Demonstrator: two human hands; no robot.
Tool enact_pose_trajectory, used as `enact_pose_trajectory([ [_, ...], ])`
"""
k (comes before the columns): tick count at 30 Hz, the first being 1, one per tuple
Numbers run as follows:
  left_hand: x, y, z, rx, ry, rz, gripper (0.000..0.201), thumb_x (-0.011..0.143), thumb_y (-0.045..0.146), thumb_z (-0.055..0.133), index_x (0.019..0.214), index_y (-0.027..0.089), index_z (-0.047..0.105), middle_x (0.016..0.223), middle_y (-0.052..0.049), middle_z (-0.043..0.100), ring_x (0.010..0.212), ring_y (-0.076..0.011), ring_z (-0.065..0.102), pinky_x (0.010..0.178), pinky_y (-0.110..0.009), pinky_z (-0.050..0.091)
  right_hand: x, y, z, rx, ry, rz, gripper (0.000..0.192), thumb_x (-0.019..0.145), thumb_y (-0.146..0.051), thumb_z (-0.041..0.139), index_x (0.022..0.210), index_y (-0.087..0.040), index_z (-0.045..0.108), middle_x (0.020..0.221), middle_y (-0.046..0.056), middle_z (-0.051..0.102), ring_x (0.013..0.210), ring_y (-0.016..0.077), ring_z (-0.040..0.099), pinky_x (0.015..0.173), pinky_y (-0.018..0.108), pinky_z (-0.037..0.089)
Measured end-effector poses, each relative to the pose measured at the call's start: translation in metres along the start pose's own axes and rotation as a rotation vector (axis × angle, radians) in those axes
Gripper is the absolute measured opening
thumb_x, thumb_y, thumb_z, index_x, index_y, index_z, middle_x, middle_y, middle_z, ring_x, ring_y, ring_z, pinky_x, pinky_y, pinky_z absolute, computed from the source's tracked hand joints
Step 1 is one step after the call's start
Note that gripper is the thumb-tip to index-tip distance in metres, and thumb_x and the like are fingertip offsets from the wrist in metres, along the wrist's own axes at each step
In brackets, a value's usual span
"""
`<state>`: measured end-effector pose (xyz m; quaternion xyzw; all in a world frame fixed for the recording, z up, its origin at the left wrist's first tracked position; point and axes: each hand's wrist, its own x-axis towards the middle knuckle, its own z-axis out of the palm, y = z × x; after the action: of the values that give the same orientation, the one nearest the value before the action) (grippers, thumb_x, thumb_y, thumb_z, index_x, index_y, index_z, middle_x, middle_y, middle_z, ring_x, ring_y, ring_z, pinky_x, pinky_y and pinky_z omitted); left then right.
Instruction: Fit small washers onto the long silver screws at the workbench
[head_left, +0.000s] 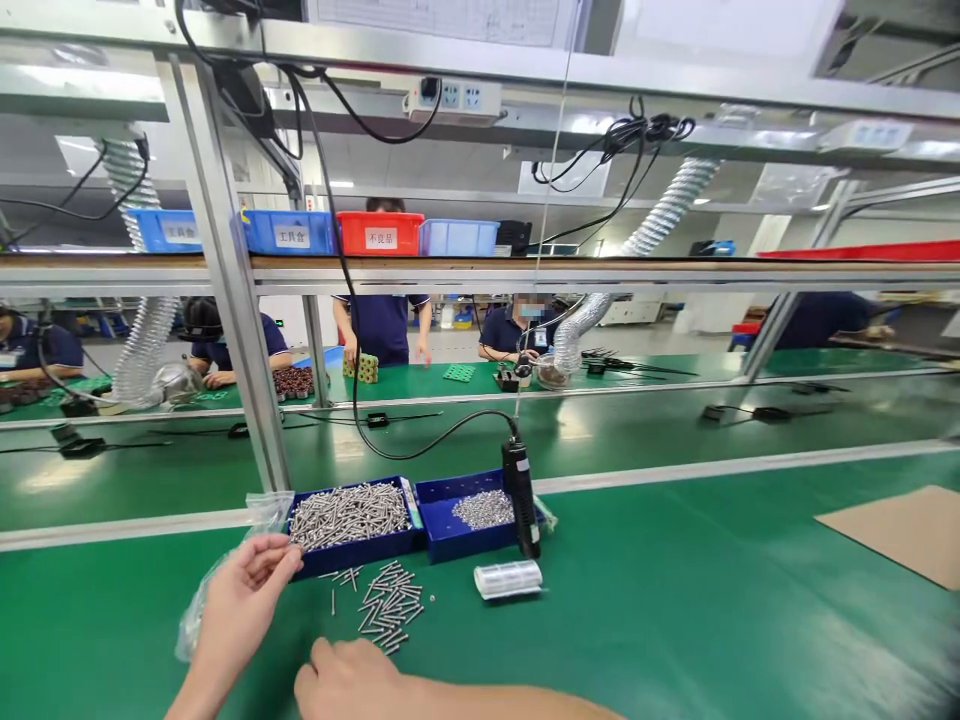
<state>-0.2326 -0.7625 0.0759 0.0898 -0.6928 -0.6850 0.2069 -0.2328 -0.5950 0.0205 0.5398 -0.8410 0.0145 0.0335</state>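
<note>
My left hand point(240, 598) rests on the green mat with its fingers at the front left corner of a blue tray point(352, 549) full of long silver screws; it lies over a clear plastic bag point(196, 615). My right hand point(346, 680) sits low in the middle, fingers curled, just below a loose pile of screws point(390, 605) on the mat. Whether its fingertips pinch a screw is hidden. A second blue tray point(450, 540) holds small silver parts, with a black electric screwdriver point(521, 500) hanging over it.
A small clear packet point(508, 578) lies right of the loose screws. A brown cardboard sheet point(900, 530) lies at the right. An aluminium post point(232, 300) stands behind the trays. Several people work across the conveyor belt point(600, 430). Coloured bins point(379, 232) line the shelf.
</note>
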Motion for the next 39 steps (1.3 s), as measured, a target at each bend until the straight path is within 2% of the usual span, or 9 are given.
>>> enact_pose_trajectory([
  [3,-0.009,-0.001,0.011,-0.032,-0.085,-0.038,0.052,0.061,0.05,0.089,0.094,0.017,0.065,0.082,-0.008,0.077,0.077,-0.0232,0.073,0.075,-0.03,0.059,-0.015,0.022,-0.024,0.237,0.1,0.036,0.028,0.085,-0.038,0.069,0.103,-0.017,0.068,0.088,0.008,0.073,0.072,0.0225,0.069,0.06,0.029,0.055],
  [5,-0.014,0.0,0.015,-0.051,-0.12,-0.055,0.05,0.064,0.048,0.088,0.095,0.016,0.065,0.082,-0.008,0.078,0.076,-0.0218,0.073,0.075,-0.029,0.057,-0.018,0.04,-0.048,0.436,0.289,0.09,0.018,0.091,-0.027,0.059,0.104,-0.018,0.069,0.096,0.008,0.072,0.085,0.0216,0.068,0.075,0.03,0.054],
  [7,-0.017,0.001,0.019,-0.057,-0.134,-0.075,0.049,0.067,0.048,0.086,0.096,0.016,0.064,0.081,-0.009,0.078,0.075,-0.0205,0.072,0.073,-0.028,0.056,-0.016,0.057,-0.066,0.708,0.472,0.177,0.021,0.095,-0.027,0.052,0.091,-0.019,0.071,0.088,0.006,0.071,0.084,0.0193,0.065,0.076,0.029,0.051],
  [10,-0.021,0.003,0.022,-0.056,-0.123,-0.1,0.048,0.068,0.047,0.086,0.096,0.015,0.063,0.081,-0.009,0.078,0.074,-0.0203,0.072,0.071,-0.027,0.054,-0.008,0.076,-0.07,1.171,0.627,0.308,0.021,0.09,-0.033,0.062,0.088,-0.016,0.074,0.084,0.005,0.071,0.079,0.0182,0.064,0.071,0.028,0.05],
  [13,-0.023,0.004,0.022,-0.067,-0.115,-0.103,0.045,0.07,0.044,0.085,0.096,0.015,0.063,0.081,-0.009,0.078,0.075,-0.0206,0.072,0.071,-0.027,0.053,-0.001,0.083,-0.059,1.422,0.6,0.354,0.022,0.08,-0.03,0.071,0.093,-0.014,0.076,0.079,0.005,0.072,0.071,0.0176,0.064,0.068,0.029,0.051],
  [18,-0.021,0.003,0.021,-0.097,-0.111,-0.127,0.044,0.069,0.042,0.087,0.096,0.016,0.063,0.08,-0.008,0.078,0.074,-0.0196,0.071,0.07,-0.027,0.053,0.003,0.081,-0.049,1.484,0.501,0.306,0.02,0.075,-0.029,0.073,0.087,-0.014,0.077,0.069,0.003,0.071,0.063,0.0165,0.064,0.064,0.028,0.051],
  [29,-0.021,0.008,0.02,-0.155,-0.132,-0.233,0.05,0.065,0.035,0.091,0.099,0.014,0.061,0.076,-0.007,0.077,0.069,-0.0158,0.069,0.064,-0.023,0.051,0.0,0.083,-0.048,1.239,0.495,0.196,0.015,0.082,-0.027,0.069,0.089,-0.017,0.078,0.084,0.006,0.076,0.078,0.0194,0.069,0.074,0.03,0.053],
  [35,-0.021,0.014,0.016,-0.089,-0.133,-0.069,0.053,0.07,0.037,0.086,0.112,0.016,0.061,0.087,-0.008,0.078,0.08,-0.0204,0.073,0.082,-0.031,0.056,0.001,0.081,-0.044,1.488,0.422,0.167,0.031,0.079,-0.037,0.076,0.1,-0.015,0.071,0.083,0.004,0.074,0.072,0.0184,0.071,0.069,0.03,0.055],
  [39,-0.024,0.015,0.018,0.017,-0.16,0.035,0.048,0.076,0.038,0.08,0.114,0.017,0.061,0.091,-0.009,0.079,0.085,-0.0244,0.074,0.084,-0.035,0.057,0.001,0.081,-0.048,1.563,0.387,0.189,0.039,0.076,-0.044,0.079,0.1,-0.014,0.069,0.08,0.004,0.073,0.07,0.018,0.07,0.063,0.028,0.053],
])
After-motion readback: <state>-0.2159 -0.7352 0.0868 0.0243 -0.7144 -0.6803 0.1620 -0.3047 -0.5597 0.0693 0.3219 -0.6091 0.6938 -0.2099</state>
